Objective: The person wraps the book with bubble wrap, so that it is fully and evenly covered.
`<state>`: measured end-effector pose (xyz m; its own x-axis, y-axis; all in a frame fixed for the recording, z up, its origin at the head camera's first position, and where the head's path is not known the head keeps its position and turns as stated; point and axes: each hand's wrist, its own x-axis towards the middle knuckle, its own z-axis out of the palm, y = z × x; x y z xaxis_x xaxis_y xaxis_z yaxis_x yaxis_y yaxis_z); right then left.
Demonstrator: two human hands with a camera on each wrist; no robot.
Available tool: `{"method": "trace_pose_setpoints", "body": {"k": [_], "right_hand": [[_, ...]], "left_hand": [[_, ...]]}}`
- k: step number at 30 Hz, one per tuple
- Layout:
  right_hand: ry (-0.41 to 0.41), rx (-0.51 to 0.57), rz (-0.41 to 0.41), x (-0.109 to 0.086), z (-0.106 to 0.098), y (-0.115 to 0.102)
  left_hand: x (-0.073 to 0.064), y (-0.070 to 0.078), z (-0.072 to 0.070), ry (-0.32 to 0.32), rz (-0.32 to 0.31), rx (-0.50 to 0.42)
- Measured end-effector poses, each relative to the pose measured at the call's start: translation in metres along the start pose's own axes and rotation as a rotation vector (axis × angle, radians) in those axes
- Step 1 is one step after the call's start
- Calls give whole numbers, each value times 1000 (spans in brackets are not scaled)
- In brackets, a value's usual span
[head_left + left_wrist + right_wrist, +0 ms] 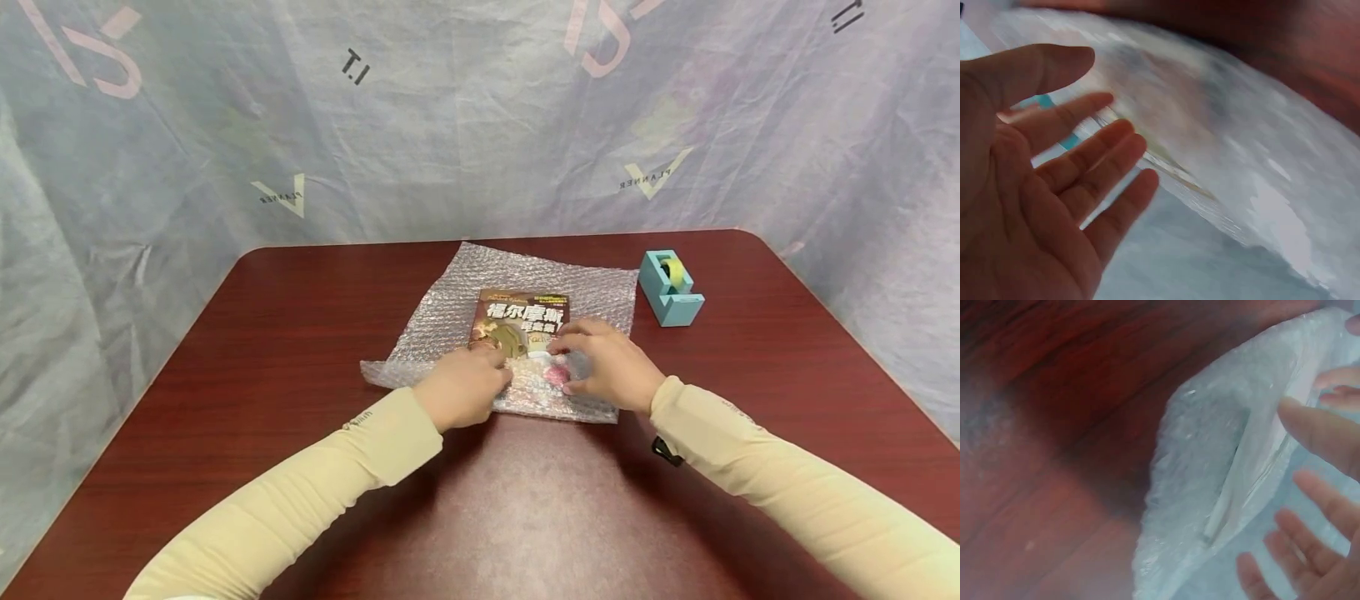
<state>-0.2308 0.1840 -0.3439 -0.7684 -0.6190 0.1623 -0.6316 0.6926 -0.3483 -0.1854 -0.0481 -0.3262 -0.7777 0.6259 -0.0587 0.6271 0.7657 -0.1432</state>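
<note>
A brown book (519, 319) with large white characters on its cover lies on a sheet of bubble wrap (442, 308). The near part of the sheet is folded over the book's lower end, and pink and pale patches show through it. My left hand (463, 385) is over the folded part, left of centre. In the left wrist view its fingers (1107, 156) are loosely extended, the thumb apart from them. My right hand (611, 367) is at the fold's right side. Its fingers (1310, 544) are spread and slightly bent in the right wrist view, beside the wrap and book edge.
A light blue tape dispenser (670, 287) with a yellow roll stands right of the bubble wrap. The dark red table (300, 317) has a pale curtain (465, 125) behind it. A small black object (666, 452) shows under the right cuff.
</note>
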Motion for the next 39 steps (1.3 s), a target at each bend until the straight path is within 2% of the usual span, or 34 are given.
{"method": "trace_pose_setpoints", "body": {"k": [3,6,8,12,15,20,24,30,33,35,39], "right_hand": [[-2,-46,-111,1,3,-4],[-43,-55,-140,2,5,-9],[-81,-38,-119,3,5,-11],[-143,6,-62,6,4,-12],[-171,43,-49,6,2,-11],[-165,91,-32,5,1,-4],[-137,107,52,3,-4,7],[-71,79,325,-8,-18,31],[-66,63,432,-12,-23,42],[-81,95,480,-13,-24,48],[-117,242,551,-13,-24,52]], "left_hand": [[4,12,1,27,2,-38],[8,18,6,66,3,-92],[12,19,8,75,2,-112],[18,20,11,42,-4,-113],[21,22,10,12,-5,-119],[24,25,7,-55,-28,-171],[26,25,5,-109,-28,-170],[31,22,3,-152,-37,-209],[32,21,2,-167,-36,-220],[32,20,1,-177,-37,-222],[33,19,0,-190,-46,-227]]}}
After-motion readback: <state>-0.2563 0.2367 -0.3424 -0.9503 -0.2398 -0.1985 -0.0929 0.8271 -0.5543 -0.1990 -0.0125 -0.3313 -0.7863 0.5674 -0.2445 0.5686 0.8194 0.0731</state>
